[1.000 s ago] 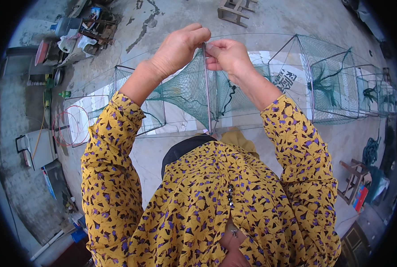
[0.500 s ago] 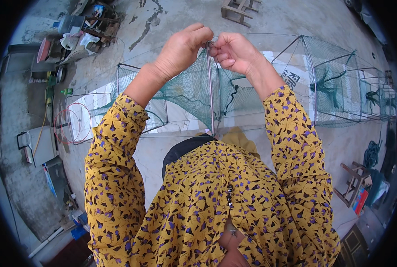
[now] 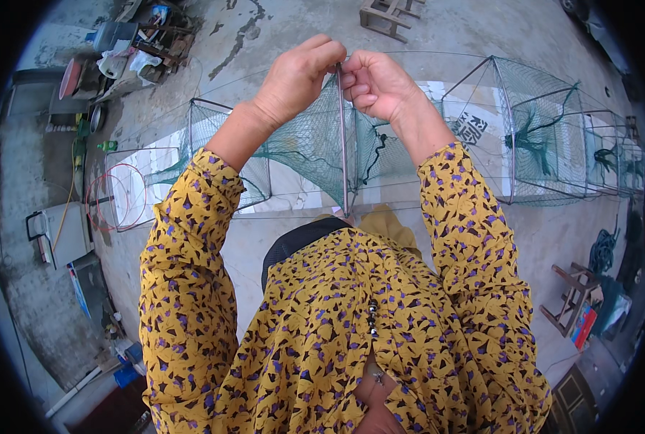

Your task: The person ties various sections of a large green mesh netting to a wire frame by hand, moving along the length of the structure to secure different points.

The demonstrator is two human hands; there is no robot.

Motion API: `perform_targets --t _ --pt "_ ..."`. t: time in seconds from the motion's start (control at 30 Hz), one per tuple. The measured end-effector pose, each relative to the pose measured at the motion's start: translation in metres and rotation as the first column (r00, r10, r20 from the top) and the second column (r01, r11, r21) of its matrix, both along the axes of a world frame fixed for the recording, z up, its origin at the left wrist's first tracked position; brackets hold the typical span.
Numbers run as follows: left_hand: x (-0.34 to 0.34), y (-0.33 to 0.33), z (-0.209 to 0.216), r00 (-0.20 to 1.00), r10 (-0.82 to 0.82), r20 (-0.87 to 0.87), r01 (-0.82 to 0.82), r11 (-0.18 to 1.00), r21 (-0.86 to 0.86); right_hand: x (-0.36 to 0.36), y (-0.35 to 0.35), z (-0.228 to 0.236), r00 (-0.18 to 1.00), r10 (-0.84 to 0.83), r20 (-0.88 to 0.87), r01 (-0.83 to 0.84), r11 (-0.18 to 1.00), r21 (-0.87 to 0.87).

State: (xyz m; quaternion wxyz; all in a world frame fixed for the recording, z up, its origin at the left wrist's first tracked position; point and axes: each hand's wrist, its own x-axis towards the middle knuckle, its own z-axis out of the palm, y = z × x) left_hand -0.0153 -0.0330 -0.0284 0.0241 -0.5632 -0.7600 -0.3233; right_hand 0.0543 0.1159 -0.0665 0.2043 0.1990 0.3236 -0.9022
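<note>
A cracked grey concrete floor point(image 3: 293, 29) fills the view, and a dingy wall point(image 3: 26, 304) closes it off toward 8 o'clock. Pale printed sheets point(image 3: 473, 124) lie on the floor beneath a long green net trap point(image 3: 300, 152), which stretches on metal frames from 9 o'clock across the middle to 3 o'clock. One wooden stool point(image 3: 389, 20) stands near 1 o'clock; another wooden stool point(image 3: 572, 296) stands between 3 and 4, with a dark green coil point(image 3: 603, 249) above it. Among the containers, a pinkish basin point(image 3: 69, 78) stands tilted at 10 o'clock with a metal bowl point(image 3: 98, 117) just below; neither shows its contents clearly. White plastic bags point(image 3: 112, 65) sit toward 10:30, their contents hidden. A green bottle point(image 3: 107, 145) lies near 9:30, above thin red hoops point(image 3: 116, 195). The trap's compartments toward 2 and 3 o'clock hold bunched dark green mesh point(image 3: 528, 141). At 12 o'clock the left hand point(image 3: 300, 72) is clamped on the top of the trap's middle rod point(image 3: 343, 137). The right hand point(image 3: 380, 83) meets it there, fingers curled, thumb and forefinger close together; whether they pinch anything, I cannot tell.
</note>
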Motion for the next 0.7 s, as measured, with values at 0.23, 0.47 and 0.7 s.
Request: perform_targets --t 0.23,0.47,0.7 --pt "0.000 0.000 -0.004 0.999 0.036 0.038 -0.037 0.999 0.018 0.004 -0.009 0.003 0.980 -0.190 0.058 0.173 0.958 0.228" --pt "0.001 -0.001 -0.003 0.997 0.056 0.044 -0.056 0.998 -0.002 0.027 -0.034 0.012 0.878 -0.453 -0.155 0.466 0.736 0.492" --pt "0.002 0.001 -0.006 0.998 0.064 0.009 -0.064 0.997 0.045 0.031 -0.036 0.008 0.764 -0.041 -0.644 0.628 -0.178 0.757"
